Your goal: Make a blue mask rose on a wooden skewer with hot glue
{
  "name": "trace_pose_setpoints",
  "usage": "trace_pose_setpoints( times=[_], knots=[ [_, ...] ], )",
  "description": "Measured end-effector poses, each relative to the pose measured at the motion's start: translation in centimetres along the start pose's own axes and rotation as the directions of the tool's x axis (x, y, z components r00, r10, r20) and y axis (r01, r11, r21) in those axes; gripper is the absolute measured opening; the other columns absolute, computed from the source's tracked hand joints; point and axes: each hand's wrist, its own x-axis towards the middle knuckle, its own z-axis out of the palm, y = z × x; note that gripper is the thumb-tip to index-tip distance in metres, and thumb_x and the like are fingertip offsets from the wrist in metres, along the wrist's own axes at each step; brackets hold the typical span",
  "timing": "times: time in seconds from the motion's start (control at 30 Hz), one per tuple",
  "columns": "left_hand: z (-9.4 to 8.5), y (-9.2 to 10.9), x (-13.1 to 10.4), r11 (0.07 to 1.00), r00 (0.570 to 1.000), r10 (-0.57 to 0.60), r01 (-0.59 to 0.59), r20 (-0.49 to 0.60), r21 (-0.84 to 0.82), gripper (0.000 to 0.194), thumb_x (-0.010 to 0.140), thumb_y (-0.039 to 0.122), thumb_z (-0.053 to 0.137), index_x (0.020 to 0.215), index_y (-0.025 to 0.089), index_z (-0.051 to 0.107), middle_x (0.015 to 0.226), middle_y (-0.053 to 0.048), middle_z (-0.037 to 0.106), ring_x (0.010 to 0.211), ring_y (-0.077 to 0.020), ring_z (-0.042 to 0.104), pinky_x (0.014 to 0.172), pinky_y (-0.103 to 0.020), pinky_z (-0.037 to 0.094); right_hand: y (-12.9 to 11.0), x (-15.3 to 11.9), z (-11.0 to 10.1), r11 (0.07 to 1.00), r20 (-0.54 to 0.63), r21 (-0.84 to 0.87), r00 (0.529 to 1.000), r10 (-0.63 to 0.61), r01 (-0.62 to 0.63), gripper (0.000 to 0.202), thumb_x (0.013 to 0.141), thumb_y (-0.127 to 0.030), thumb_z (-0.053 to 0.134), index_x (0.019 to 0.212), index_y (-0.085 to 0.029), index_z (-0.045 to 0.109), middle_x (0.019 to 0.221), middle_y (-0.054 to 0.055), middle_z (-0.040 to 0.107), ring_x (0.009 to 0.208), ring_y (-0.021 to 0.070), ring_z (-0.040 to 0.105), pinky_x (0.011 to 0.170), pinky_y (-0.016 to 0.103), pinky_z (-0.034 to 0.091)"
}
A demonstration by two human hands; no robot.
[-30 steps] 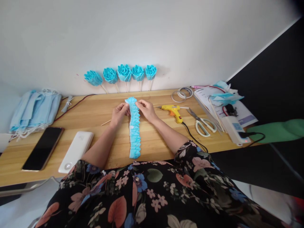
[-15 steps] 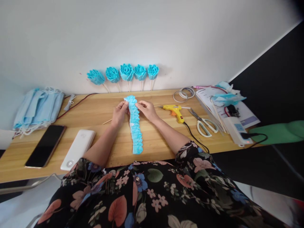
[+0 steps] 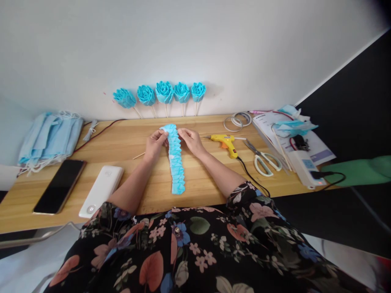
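**Pleated blue strip held at its far end, both hands**

Item: pleated blue strip, a band of overlapping folded petals in mask fabric. It lies on the wooden table in front of the person. Long axis: runs away from the body toward the wall, near end loose by the table's front edge, far end up between the hands.

Left hand: on the strip's left flank at the far end. Fingers curled in, thumb and fingertips closed on the strip's edge. Forearm comes in low from the lower left.

Right hand: on the strip's right flank, directly across from the left. Fingertips pinched on the opposite edge, palm turned down, wrist low. Forearm comes in from the lower right.

Relation: both hands are equally near, each touching the same far end; the whole remaining length trails from the fingers back toward the person.

Nearby:
- wooden skewer, just left of the left hand.
- yellow glue gun, just right of the right hand, cord trailing off the edge.
- scissors, beyond the glue gun.
- five blue fabric roses on sticks, leaning against the wall.
- stack of blue face masks, far left.
- phone and white power bank, front left.
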Motion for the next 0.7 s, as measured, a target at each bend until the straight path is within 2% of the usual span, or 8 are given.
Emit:
trace_pose_setpoints(
  times=[0.1, 0.23, 0.33, 0.47, 0.6, 0.7],
  knots=[
    [0.13, -0.04, -0.06, 1.0, 1.0, 0.015, -0.015, -0.004, -0.013, 0.052, 0.072, 0.063, 0.091, 0.069, 0.018, 0.064, 0.054, 0.003, 0.06, 0.047, -0.0091, 0.054, 0.049, -0.021, 0.043, 0.03, 0.05, 0.16, 0.999, 0.026, -0.031, 0.999, 0.042, -0.041, 0.054, 0.081, -0.074, 0.067, 0.071, -0.021, 0.06, 0.068, -0.003, 0.055, 0.068, 0.0134, 0.049, 0.067, 0.027, 0.04],
    [0.24, -0.06, -0.21, 0.999, 0.999, -0.022, 0.023, 0.034, -0.046, 0.059, 0.078, 0.076, 0.079, 0.076, 0.018, 0.068, 0.06, 0.001, 0.065, 0.049, -0.0108, 0.058, 0.048, -0.022, 0.046, 0.06, 0.13, 0.21, 0.996, -0.006, -0.083, 0.999, 0.037, -0.038, 0.054, 0.082, -0.073, 0.064, 0.07, -0.021, 0.057, 0.065, -0.004, 0.049, 0.066, 0.0125, 0.044, 0.065, 0.027, 0.037],
    [0.18, -0.03, -0.26, 0.998, 0.996, -0.062, 0.062, 0.07, 0.009, 0.057, 0.075, 0.071, 0.084, 0.07, 0.017, 0.066, 0.055, 0.001, 0.062, 0.046, -0.0105, 0.056, 0.048, -0.022, 0.045, 0.07, 0.15, 0.15, 0.995, -0.011, -0.1, 1.0, 0.025, -0.026, 0.054, 0.084, -0.073, 0.061, 0.07, -0.021, 0.055, 0.065, -0.004, 0.048, 0.066, 0.0127, 0.043, 0.065, 0.027, 0.036],
    [0.11, 0.03, -0.28, 0.998, 0.997, -0.048, 0.044, 0.066, 0.052, 0.052, 0.07, 0.062, 0.091, 0.066, 0.017, 0.065, 0.053, 0.001, 0.062, 0.046, -0.0095, 0.054, 0.049, -0.021, 0.044, 0.13, 0.11, 0.11, 0.996, 0.002, -0.094, 1.0, 0.007, -0.007, 0.054, 0.087, -0.072, 0.06, 0.07, -0.021, 0.055, 0.066, -0.003, 0.048, 0.066, 0.0129, 0.043, 0.065, 0.028, 0.036],
    [0.09, 0.11, -0.27, 0.999, 0.999, -0.011, 0.009, 0.044, 0.049, 0.052, 0.071, 0.063, 0.09, 0.066, 0.018, 0.064, 0.053, 0.002, 0.061, 0.047, -0.0089, 0.053, 0.05, -0.021, 0.043, 0.12, 0.15, 0.12, 1.0, -0.02, -0.027, 1.0, -0.013, 0.013, 0.057, 0.09, -0.074, 0.055, 0.069, -0.021, 0.051, 0.069, -0.003, 0.047, 0.069, 0.0131, 0.043, 0.068, 0.028, 0.037],
    [0.11, 0.08, -0.29, 0.999, 1.0, 0.011, -0.012, 0.028, 0.046, 0.054, 0.074, 0.065, 0.088, 0.066, 0.018, 0.062, 0.054, 0.002, 0.06, 0.048, -0.0091, 0.053, 0.052, -0.021, 0.043, 0.12, 0.18, 0.13, 1.0, 0.04, 0.005, 0.999, 0.005, -0.005, 0.056, 0.088, -0.073, 0.059, 0.07, -0.021, 0.055, 0.069, -0.003, 0.049, 0.069, 0.0132, 0.045, 0.069, 0.028, 0.038]
  ],
)
